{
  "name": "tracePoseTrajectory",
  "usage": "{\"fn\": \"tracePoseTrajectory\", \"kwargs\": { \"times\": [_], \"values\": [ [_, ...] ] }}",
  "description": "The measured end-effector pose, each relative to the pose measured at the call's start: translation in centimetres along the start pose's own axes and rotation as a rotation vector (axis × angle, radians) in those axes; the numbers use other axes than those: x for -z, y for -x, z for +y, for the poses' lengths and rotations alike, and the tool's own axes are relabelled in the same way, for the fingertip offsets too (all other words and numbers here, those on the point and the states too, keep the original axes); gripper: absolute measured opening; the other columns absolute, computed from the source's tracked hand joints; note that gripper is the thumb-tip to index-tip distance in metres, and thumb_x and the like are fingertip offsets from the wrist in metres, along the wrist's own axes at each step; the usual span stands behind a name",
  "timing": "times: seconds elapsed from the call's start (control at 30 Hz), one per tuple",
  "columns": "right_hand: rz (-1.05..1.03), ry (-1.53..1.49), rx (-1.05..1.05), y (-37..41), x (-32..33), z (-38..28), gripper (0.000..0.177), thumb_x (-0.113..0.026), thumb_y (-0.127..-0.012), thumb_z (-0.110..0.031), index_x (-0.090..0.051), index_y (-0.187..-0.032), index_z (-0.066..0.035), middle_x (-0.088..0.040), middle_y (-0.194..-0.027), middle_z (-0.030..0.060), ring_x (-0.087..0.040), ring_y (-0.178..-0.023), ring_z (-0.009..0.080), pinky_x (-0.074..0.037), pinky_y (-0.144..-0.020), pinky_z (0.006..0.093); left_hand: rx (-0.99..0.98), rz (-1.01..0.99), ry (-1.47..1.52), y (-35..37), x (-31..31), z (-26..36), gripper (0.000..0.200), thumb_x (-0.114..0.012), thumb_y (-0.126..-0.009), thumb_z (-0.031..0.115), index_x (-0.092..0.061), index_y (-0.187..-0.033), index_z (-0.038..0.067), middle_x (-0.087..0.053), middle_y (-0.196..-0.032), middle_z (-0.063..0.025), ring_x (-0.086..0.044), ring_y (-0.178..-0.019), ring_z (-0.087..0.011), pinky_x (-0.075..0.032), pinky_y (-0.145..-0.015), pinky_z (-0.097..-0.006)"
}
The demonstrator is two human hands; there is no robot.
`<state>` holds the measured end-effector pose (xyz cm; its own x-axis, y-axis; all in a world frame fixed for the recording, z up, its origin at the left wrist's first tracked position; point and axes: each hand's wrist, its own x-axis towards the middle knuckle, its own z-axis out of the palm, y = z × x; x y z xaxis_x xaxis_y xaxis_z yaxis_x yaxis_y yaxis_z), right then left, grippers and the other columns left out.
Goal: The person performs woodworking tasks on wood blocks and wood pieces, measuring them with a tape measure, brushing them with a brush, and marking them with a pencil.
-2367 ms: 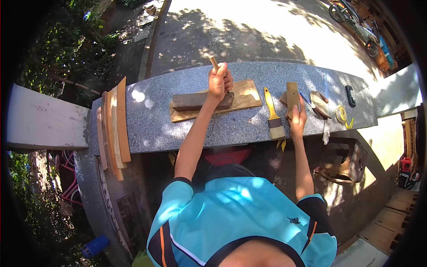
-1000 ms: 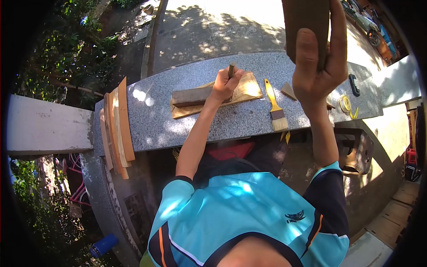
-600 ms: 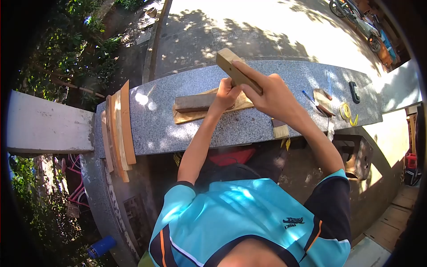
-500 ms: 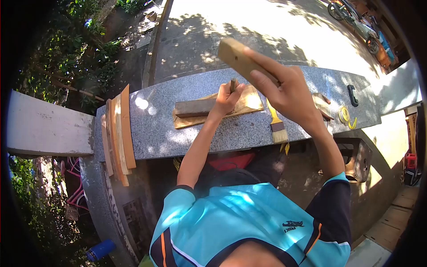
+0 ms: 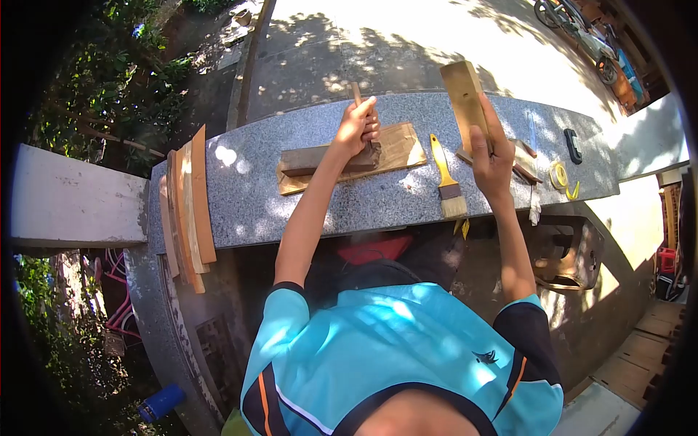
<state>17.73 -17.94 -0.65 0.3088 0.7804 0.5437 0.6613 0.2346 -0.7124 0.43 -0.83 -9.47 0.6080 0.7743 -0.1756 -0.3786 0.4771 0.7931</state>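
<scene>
My left hand [image 5: 354, 131] is closed around an upright chisel [image 5: 356, 93], its wooden handle end poking out above the fist; the lower end is hidden. Below the fist a dark wooden block [image 5: 304, 161] lies along a lighter wooden board [image 5: 401, 145] on the speckled stone worktop [image 5: 247, 196]. Raised to the right, my right hand [image 5: 493, 160] grips a thick wooden block [image 5: 463, 94] with a small hole in its face. A flat paintbrush [image 5: 444, 171] with a yellow handle lies between the board and my right hand.
Long wooden strips [image 5: 190, 200] overhang the worktop's front edge at left. To the right are wood offcuts [image 5: 525, 169], a yellow tape roll [image 5: 558, 176] and a black C-shaped object [image 5: 573, 146]. A crate [image 5: 574, 254] stands below. White pillars flank both ends.
The wooden block in my right hand has swung right and turned more upright, away from my left hand. My left fist has moved slightly up and left, and more of the chisel's handle shows.
</scene>
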Motion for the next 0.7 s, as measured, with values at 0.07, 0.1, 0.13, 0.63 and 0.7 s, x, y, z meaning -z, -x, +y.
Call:
{"fn": "tracePoseTrajectory", "kwargs": {
  "times": [0.07,0.1,0.13,0.63,0.7],
  "values": [
    [0.006,0.014,0.015,2.7,-0.2,5.0,0.040,-0.048,-0.085,-0.013,-0.047,-0.125,-0.004,-0.064,-0.096,0.0175,-0.063,-0.079,0.0193,-0.048,-0.069,0.0290,0.028,0.053,0.012,-0.2,-0.4,0.2,0.034,-0.053,-0.088,0.026,-0.031,-0.064,0.016,-0.024,-0.052,0.0060,-0.020,-0.040,-0.0041,-0.016,-0.033,-0.0208],
    [0.004,-0.009,-0.095,4.3,-0.2,7.0,0.041,-0.047,-0.085,-0.013,-0.046,-0.126,-0.004,-0.061,-0.103,0.0186,-0.061,-0.089,0.0211,-0.046,-0.075,0.0299,-0.084,0.020,0.063,-0.2,0.0,0.0,0.034,-0.053,-0.088,0.027,-0.031,-0.064,0.016,-0.024,-0.051,0.0057,-0.021,-0.039,-0.0043,-0.017,-0.033,-0.0207],
    [0.001,-0.031,-0.207,6.2,-0.2,8.7,0.042,-0.045,-0.086,-0.012,-0.044,-0.127,-0.003,-0.059,-0.109,0.0196,-0.058,-0.098,0.0229,-0.045,-0.082,0.0308,-0.193,0.066,0.082,0.1,0.0,-0.3,0.034,-0.053,-0.088,0.027,-0.031,-0.065,0.015,-0.024,-0.052,0.0055,-0.022,-0.039,-0.0045,-0.017,-0.033,-0.0213],
    [0.110,-0.199,-0.534,9.1,-1.3,11.8,0.040,-0.044,-0.087,-0.016,-0.045,-0.125,-0.001,-0.053,-0.119,0.0180,-0.051,-0.109,0.0256,-0.038,-0.091,0.0329,-0.593,0.091,-0.149,2.8,-1.0,-1.6,0.030,-0.047,-0.092,0.021,-0.031,-0.068,0.012,-0.031,-0.053,0.0036,-0.027,-0.040,-0.0038,-0.023,-0.034,-0.0209],
    [0.111,-0.161,-0.489,9.2,-1.5,12.5,0.040,-0.044,-0.087,-0.016,-0.045,-0.125,-0.001,-0.053,-0.119,0.0181,-0.051,-0.109,0.0261,-0.038,-0.091,0.0332,-0.598,0.071,-0.153,2.7,-1.0,-1.8,0.030,-0.047,-0.092,0.022,-0.032,-0.069,0.011,-0.031,-0.054,0.0034,-0.028,-0.041,-0.0037,-0.024,-0.034,-0.0209]
  ]
}}
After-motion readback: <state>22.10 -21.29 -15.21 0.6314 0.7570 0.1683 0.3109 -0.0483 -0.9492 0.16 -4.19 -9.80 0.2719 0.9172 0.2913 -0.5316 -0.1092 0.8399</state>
